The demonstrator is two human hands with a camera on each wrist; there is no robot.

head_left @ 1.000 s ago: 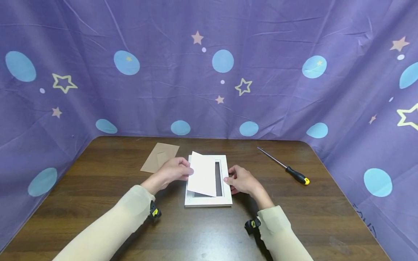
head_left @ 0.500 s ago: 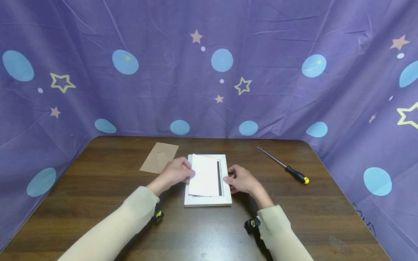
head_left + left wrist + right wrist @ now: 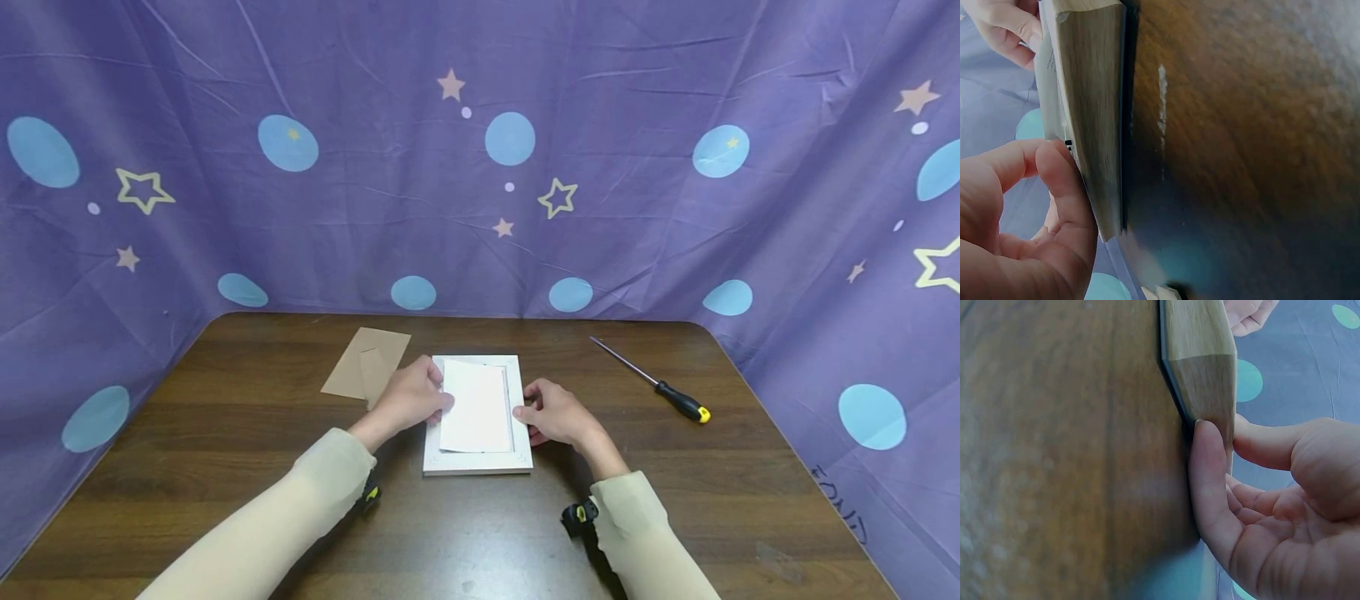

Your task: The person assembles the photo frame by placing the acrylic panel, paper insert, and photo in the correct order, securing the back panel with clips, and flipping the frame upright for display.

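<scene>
A white picture frame (image 3: 480, 465) lies flat on the table, its wooden-toned side showing in the left wrist view. Over its opening rests a white sheet of paper (image 3: 477, 408), nearly lined up with the inner edges. At the sheet's left edge, my left hand (image 3: 411, 395) pinches it between thumb and fingers. My right hand (image 3: 557, 415) grips the frame's right side, thumb on top. In the right wrist view, a finger of the right hand (image 3: 1272, 487) presses against the frame's side (image 3: 1204, 381) close to the tabletop.
Behind the left hand lies a brown backing board (image 3: 348, 367) with a stand flap. A screwdriver (image 3: 678, 402) with a black and yellow handle lies at the right. A purple patterned curtain (image 3: 630, 208) surrounds the table (image 3: 645, 517) at back and sides.
The sheet has shifted right and come down flat, covering the dark gap at the opening's right. My left hand has moved slightly right with it. The right hand has stayed put.
</scene>
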